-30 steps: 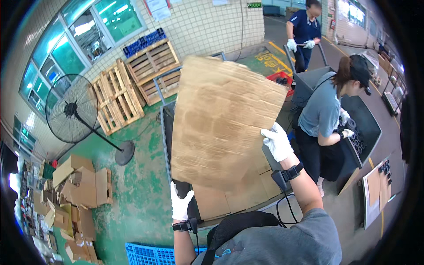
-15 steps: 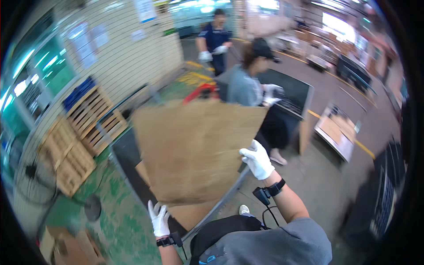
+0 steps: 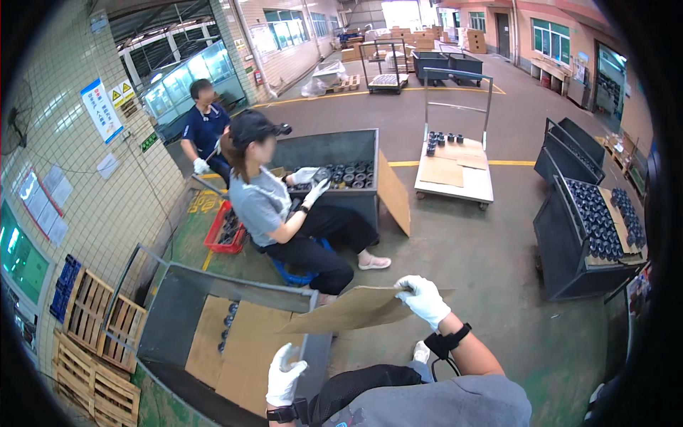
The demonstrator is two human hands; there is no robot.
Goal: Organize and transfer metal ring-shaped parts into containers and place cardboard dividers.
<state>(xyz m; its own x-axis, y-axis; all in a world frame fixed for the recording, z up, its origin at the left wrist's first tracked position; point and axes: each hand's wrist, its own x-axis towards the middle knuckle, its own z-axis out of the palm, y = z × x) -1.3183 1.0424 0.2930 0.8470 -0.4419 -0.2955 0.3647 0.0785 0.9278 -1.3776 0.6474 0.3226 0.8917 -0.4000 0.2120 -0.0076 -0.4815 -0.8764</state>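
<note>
My right hand (image 3: 425,302), in a white glove, pinches the top edge of a brown cardboard sheet (image 3: 348,310). The sheet hangs tilted, nearly edge-on, across the right rim of a dark grey bin cart (image 3: 181,277). My gloved left hand (image 3: 284,376) is over that rim, below the sheet's left end, its fingers apart and curved with nothing in them. Inside the bin, flat cardboard pieces (image 3: 245,356) line the contents, and a row of small dark round parts (image 3: 228,327) shows in a gap between them.
A seated co-worker (image 3: 267,199) handles parts at another dark bin (image 3: 327,149); a second person (image 3: 206,128) stands behind. A red crate (image 3: 226,231) sits beside them. A flat trolley (image 3: 455,174) and a parts-filled bin (image 3: 562,249) stand right; wooden pallets (image 3: 96,381) lean left.
The cardboard sheet has swung right and tipped nearly edge-on, uncovering the bin's inside. My left hand has come off its lower edge. My view has turned rightward.
</note>
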